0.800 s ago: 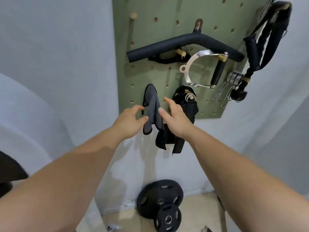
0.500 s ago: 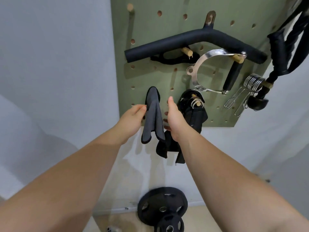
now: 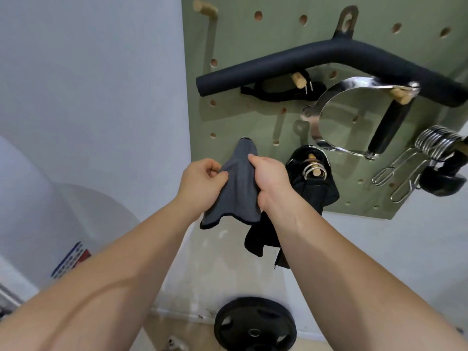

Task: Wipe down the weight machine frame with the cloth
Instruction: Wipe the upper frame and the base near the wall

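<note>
At pegboard (image 3: pixel 240 72), left hand (image 3: pixel 200 183), right hand (image 3: pixel 271 178) pinching cloth (image 3: pixel 238 196) edges, top perhaps pegged

White wall (image 3: pixel 88 84) w/ green pegboard (image 3: pixel 240 46), beige floor (image 3: pixel 187 325), black wt plate (image 3: pixel 253 323) against wall.

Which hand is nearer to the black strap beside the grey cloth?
Right. The right hand grips the cloth just left of the strap; the left hand holds the far edge.

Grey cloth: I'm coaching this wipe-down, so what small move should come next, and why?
Probably lift the grey cloth up and away from the green pegboard: the left hand and right hand both grip it, yet its top hangs there.
</note>
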